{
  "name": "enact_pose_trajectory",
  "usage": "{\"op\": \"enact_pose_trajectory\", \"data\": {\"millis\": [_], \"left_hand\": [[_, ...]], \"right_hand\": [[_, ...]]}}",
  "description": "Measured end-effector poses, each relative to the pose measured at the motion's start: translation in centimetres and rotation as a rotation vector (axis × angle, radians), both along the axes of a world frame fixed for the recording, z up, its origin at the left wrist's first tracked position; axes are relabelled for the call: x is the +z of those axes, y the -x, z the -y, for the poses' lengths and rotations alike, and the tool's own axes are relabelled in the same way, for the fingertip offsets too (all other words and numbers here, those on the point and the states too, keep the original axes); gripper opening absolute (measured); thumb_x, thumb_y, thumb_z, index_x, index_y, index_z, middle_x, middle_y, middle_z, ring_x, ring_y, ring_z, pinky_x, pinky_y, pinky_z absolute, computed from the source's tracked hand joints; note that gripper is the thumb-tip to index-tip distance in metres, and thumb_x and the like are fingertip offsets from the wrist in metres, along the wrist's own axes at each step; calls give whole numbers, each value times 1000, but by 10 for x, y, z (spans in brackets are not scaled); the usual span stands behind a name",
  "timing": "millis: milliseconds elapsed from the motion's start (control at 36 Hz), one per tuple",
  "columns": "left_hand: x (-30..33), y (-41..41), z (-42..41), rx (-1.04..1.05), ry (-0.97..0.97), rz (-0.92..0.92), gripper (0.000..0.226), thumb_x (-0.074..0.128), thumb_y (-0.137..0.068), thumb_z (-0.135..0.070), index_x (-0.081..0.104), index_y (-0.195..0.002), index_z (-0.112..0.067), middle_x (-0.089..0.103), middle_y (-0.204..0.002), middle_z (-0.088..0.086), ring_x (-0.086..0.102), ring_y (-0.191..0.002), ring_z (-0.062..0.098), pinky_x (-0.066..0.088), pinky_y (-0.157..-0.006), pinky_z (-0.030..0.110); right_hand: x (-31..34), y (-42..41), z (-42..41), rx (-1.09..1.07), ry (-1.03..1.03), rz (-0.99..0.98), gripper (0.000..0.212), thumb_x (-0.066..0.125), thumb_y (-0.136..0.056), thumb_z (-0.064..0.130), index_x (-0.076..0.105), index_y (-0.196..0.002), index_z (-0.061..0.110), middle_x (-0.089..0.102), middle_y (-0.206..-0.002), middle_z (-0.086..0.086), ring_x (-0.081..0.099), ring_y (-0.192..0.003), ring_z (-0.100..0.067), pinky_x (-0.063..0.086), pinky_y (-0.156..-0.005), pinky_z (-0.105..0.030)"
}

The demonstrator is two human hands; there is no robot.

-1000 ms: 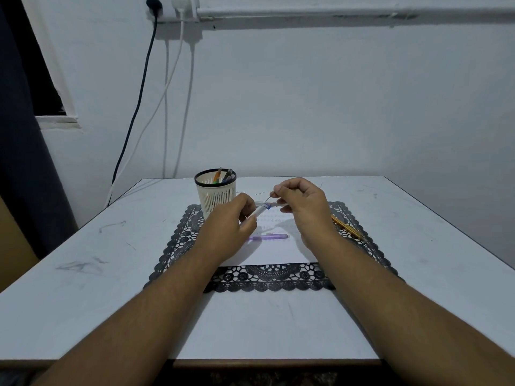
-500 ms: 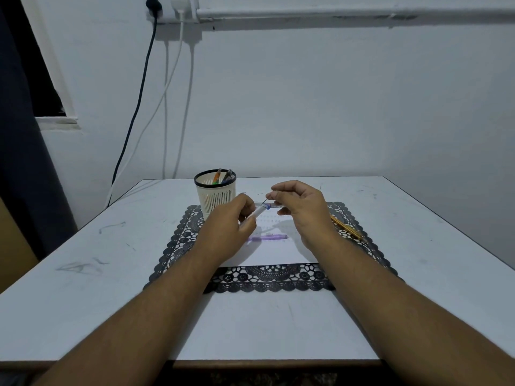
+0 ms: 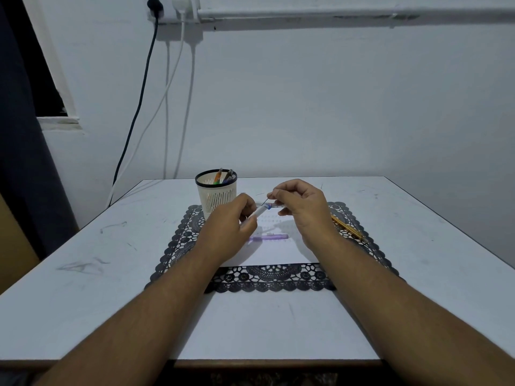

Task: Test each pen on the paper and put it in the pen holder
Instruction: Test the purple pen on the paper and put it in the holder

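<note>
Holding a white plastic pen (image 3: 257, 213), the left hand (image 3: 231, 227) gripped it while the right hand (image 3: 299, 207) pinched its clear cap (image 3: 276, 206), likely to close it.

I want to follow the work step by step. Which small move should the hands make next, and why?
Probably pull the cap fully off. The left hand grips the white pen, the right hand pinches its cap, both above the paper, so it seems untested. Pens already stand in the holder.
</note>
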State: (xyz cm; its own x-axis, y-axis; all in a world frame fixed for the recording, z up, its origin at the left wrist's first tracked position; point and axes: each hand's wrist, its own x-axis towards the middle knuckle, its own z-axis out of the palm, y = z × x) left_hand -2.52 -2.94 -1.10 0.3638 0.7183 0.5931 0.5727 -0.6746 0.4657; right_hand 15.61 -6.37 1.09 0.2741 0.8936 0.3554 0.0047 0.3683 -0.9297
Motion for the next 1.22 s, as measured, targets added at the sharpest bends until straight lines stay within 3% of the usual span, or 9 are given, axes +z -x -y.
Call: {"op": "enact_pose_trajectory", "data": {"millis": [139,278,361,750,889,1222], "left_hand": [[0,0,1,-6,8,4,9,65,-93,-19,59,-98,-24,68,-88,-11,61,-81,7,47,-67,28],[0,0,1,5,3,-8,9,65,-93,-19,60,-99,-23,68,-90,-12,60,-80,6,40,-63,16],[0,-1,0,7,4,-10,9,65,-93,-19,60,-100,-23,68,-90,-12,61,-80,5,39,-61,12],[-1,-1,-1,9,-1,0,9,65,-93,-18,59,-98,-23,68,-89,-11,61,-80,8,43,-64,18],[-1,-1,0,4,3,19,10,66,-93,-17,59,-98,-23,68,-89,-11,60,-81,6,41,-64,12],[1,-1,1,-15,1,33,9,66,-94,-17,58,-95,-23,66,-85,-10,60,-78,8,41,-61,18]], "right_hand": [[-1,-1,-2,-38,5,3,6,76,-90,11,75,-85,14,70,-76,4,65,-78,-12,57,-73,-37],[0,-1,-1,-34,16,-24,8,73,-92,12,74,-85,15,74,-91,-13,66,-78,-13,56,-72,-37],[0,-1,-1,-29,21,-12,12,72,-93,12,75,-83,17,76,-97,-13,68,-81,-17,56,-74,-37],[0,0,1,39,38,24,10,66,-99,15,71,-97,7,79,-93,-7,72,-87,-21,56,-75,-38],[1,1,3,64,26,28,8,66,-98,9,72,-94,7,79,-92,-10,70,-82,-19,56,-70,-34],[0,1,0,36,13,36,2,73,-92,9,74,-92,9,79,-92,-9,71,-87,-22,56,-70,-35]]}}
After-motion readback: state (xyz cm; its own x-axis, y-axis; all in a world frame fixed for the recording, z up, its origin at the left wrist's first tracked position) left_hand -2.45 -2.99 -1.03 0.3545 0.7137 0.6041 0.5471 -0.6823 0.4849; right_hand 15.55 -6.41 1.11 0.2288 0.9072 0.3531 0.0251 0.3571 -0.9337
